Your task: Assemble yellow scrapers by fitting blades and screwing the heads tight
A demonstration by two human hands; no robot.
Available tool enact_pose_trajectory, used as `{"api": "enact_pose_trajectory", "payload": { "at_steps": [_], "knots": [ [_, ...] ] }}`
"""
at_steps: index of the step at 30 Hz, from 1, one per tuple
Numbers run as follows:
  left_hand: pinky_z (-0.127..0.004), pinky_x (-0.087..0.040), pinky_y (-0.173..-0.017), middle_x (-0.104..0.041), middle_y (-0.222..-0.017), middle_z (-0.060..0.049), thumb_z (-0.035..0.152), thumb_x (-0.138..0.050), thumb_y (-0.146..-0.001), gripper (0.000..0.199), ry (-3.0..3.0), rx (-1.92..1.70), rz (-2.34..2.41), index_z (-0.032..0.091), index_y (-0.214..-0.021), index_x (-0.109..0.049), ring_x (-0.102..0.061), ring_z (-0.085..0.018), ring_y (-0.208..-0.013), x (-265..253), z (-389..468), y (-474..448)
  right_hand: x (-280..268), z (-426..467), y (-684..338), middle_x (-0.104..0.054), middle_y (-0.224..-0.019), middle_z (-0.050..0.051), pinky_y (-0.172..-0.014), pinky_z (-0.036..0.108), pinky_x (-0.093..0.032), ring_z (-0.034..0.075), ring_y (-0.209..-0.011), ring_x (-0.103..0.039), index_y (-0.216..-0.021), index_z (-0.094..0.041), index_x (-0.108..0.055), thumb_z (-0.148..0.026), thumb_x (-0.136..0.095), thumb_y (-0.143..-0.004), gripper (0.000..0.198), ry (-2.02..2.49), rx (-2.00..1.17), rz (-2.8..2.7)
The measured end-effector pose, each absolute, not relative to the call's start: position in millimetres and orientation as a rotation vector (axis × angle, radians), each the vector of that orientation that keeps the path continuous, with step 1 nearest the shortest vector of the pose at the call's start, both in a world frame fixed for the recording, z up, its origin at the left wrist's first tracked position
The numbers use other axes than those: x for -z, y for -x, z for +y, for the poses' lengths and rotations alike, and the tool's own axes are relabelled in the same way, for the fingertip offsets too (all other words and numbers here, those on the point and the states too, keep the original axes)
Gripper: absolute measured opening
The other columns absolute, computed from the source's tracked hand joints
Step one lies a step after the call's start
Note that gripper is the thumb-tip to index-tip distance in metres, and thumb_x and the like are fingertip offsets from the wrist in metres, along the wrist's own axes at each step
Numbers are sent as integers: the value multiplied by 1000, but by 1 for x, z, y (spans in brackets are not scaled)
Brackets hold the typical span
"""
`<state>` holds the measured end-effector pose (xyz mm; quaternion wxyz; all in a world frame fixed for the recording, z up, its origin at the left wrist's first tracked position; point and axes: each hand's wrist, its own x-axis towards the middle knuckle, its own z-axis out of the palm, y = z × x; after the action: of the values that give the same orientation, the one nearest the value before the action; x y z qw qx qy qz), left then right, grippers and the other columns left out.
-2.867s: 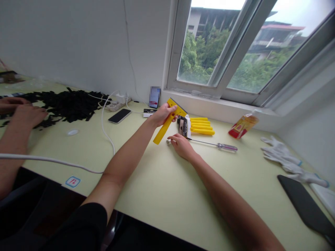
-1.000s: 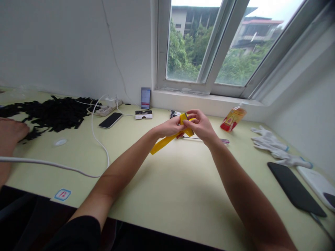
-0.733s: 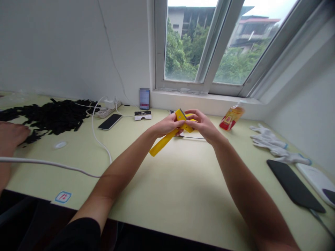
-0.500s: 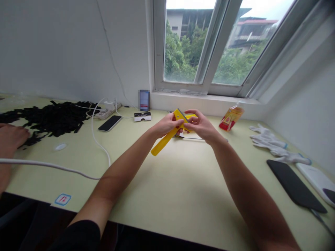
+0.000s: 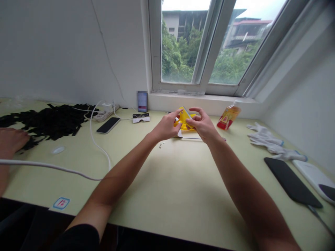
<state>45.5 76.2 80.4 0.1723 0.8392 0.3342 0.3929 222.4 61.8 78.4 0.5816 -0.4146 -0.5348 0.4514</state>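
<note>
A yellow scraper (image 5: 185, 116) with a grey metal edge is held up over the table, its broad face towards me. My right hand (image 5: 202, 124) is closed on its right edge between thumb and fingers. My left hand (image 5: 167, 126) reaches it from the left, index fingertip and thumb bent around its left side. The scraper's handle is hidden from this angle. Several more yellow pieces (image 5: 192, 127) lie behind the hands, partly covered. A thin dark rod (image 5: 192, 138) lies just below them. Tiny metal screws (image 5: 160, 145) rest on the table below my left hand.
To the left are a pile of black strips (image 5: 62, 122), another person's hand (image 5: 13, 139), a phone (image 5: 108, 125), a power strip (image 5: 104, 116) and white cable (image 5: 98, 150). To the right stand a bottle (image 5: 228, 116), white gloves (image 5: 264, 137) and a black pad (image 5: 291, 181).
The scraper has turned, so its long handle no longer shows. My left hand has shifted slightly left and its grip has loosened. The small screws below it have come into view.
</note>
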Motion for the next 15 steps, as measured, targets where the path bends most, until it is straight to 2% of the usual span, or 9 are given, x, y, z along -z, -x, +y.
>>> {"api": "enact_pose_trajectory", "payload": {
  "at_steps": [4,9,11,13,15],
  "knots": [
    [-32,-47,-94,-63,-119,-15,16,-57,-84,53,-2602,-1089,992,8,-136,-48,-61,-21,-104,-78,75,-48,-79,58,-219,-55,-57,-11,-55,26,-48,11,-51,-57,-109,-22,-52,-31,-82,-57,61,967,-1038,-1265],
    [-34,-48,-91,-64,-115,-14,15,-53,-86,49,-2694,-1003,1217,10,-135,-50,-62,-23,-102,-76,75,-50,-83,53,-209,-58,-62,-8,-58,26,-51,12,-56,-59,-108,-22,-53,-34,-83,-59,59,960,-993,-1249],
    [-34,-48,-90,-65,-113,-14,14,-53,-85,48,-2677,-1043,1295,11,-133,-53,-63,-23,-100,-77,78,-46,-83,55,-208,-61,-66,-6,-62,30,-54,13,-59,-62,-110,-22,-52,-45,-75,-68,53,917,-1020,-1221],
    [-33,-47,-91,-67,-111,-13,12,-53,-83,46,-2623,-1162,1325,11,-129,-57,-63,-22,-100,-79,86,-39,-78,60,-208,-65,-72,-3,-65,33,-55,15,-62,-65,-113,-23,-49,-55,-58,-81,46,899,-1053,-1196],
    [-32,-46,-91,-68,-109,-12,11,-53,-82,41,-2520,-1329,1325,11,-122,-61,-63,-21,-99,-81,95,-29,-65,65,-207,-67,-77,1,-65,33,-54,15,-63,-65,-110,-22,-51,-53,-46,-89,38,994,-986,-1299]
  ]
}}
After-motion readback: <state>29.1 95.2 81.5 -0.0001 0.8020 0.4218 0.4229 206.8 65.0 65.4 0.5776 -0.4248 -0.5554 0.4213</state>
